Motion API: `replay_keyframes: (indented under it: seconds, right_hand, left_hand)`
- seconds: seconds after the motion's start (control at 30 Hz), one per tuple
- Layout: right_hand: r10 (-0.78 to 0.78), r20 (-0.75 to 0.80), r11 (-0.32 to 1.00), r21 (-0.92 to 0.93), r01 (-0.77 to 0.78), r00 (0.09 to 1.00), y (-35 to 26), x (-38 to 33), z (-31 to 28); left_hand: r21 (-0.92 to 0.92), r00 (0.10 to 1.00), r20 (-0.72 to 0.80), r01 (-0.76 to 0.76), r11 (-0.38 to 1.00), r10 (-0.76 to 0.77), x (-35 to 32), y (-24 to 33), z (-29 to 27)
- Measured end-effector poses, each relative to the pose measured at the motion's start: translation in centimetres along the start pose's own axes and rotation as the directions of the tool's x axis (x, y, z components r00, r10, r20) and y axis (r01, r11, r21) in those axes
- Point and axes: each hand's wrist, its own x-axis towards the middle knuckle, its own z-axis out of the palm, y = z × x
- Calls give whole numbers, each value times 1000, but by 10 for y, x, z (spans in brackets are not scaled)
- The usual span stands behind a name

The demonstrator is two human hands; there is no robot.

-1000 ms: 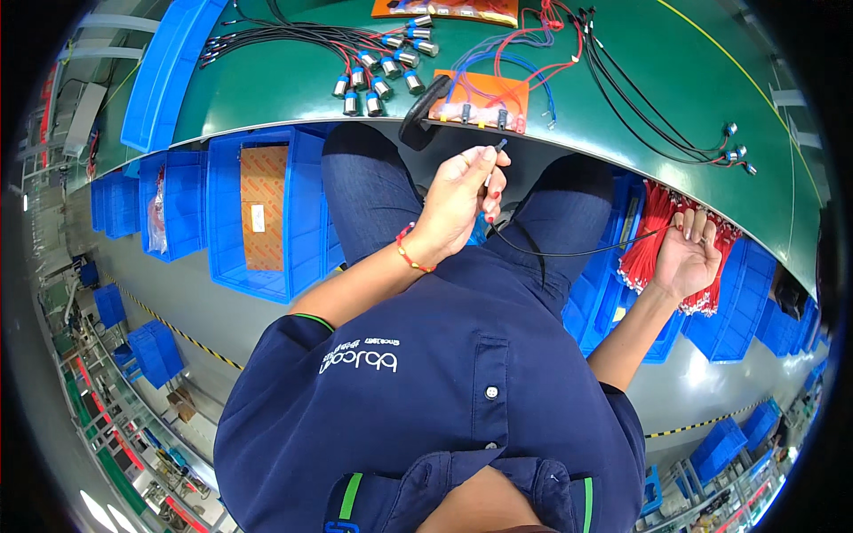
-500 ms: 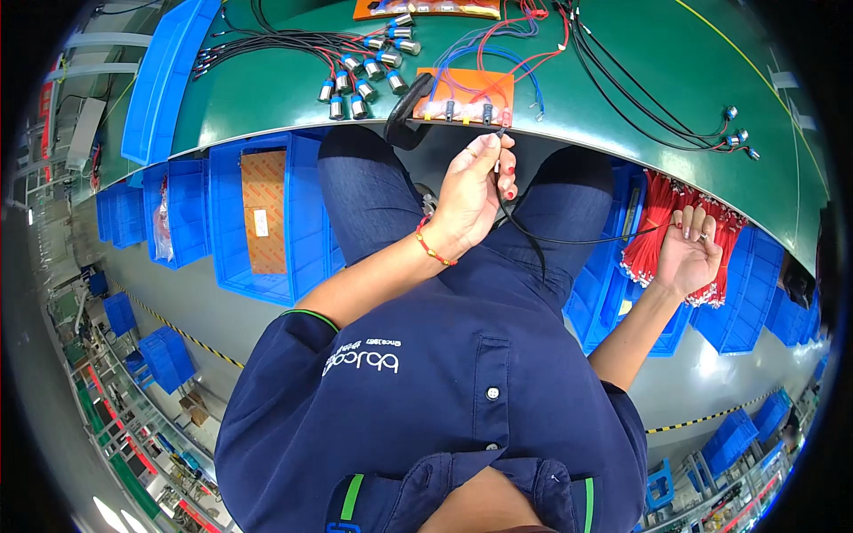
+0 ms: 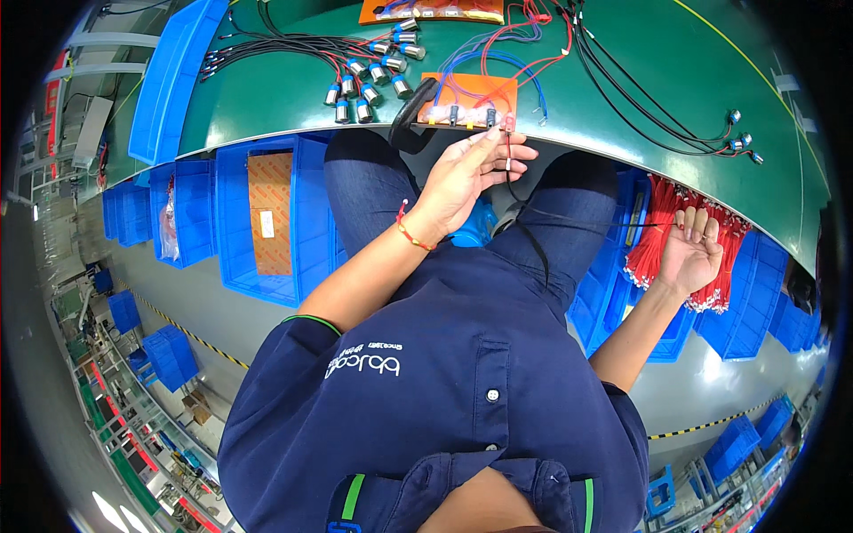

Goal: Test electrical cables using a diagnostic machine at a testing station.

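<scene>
My left hand (image 3: pixel 455 188) is by the front edge of an orange board (image 3: pixel 487 87), its fingers stretched out and apart. The thumb tip comes close to a red terminal (image 3: pixel 508 124) at the board's right corner. From that terminal a thin black cable (image 3: pixel 582 216) drops in front of my fingers and runs right across my lap. Its other part is pinched in my right hand (image 3: pixel 691 256), whose fingers are curled at the right, in front of a bundle of red wires (image 3: pixel 650 226). Small dark and yellow parts line the board's front edge.
Silver-and-blue cylindrical parts on black cables (image 3: pixel 378 71) lie on the green table (image 3: pixel 284 102). More such cables (image 3: pixel 635 98) lie at the right. A black strap-like piece (image 3: pixel 410 120) hangs over the table edge. Blue bins (image 3: pixel 227 226) stand below; another orange board (image 3: pixel 431 7) is farther back.
My left fingers have let go of the cable end at the board and spread apart. The cable now hangs from the red terminal. My right hand has hardly moved.
</scene>
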Motion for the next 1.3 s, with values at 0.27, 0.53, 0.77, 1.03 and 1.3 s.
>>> replay_keyframes:
  seconds: [0.27, 0.53, 0.77, 1.03, 1.3]
  right_hand:
    - [-37, -14, 999, -11, 36, 999, -6, 4, 1]
    - [-34, -5, 999, -31, 34, 999, -9, 1, 5]
    - [-135, 186, 974, -155, 165, 973, -64, 13, 5]
    - [-180, 228, 982, -14, 188, 957, -103, 99, -18]
    - [-173, 111, 981, -74, 182, 979, -75, 160, -56]
  left_hand:
    - [9, 999, -13, 45, 999, -45, 4, 3, 15]
    - [209, 994, -90, -48, 977, 68, -4, -13, 19]
    - [521, 784, 262, -605, 601, 562, 10, 11, 56]
    - [504, 728, 279, -666, 550, 626, 116, 77, 99]
    - [588, 846, 312, -530, 611, 432, 47, 82, 24]
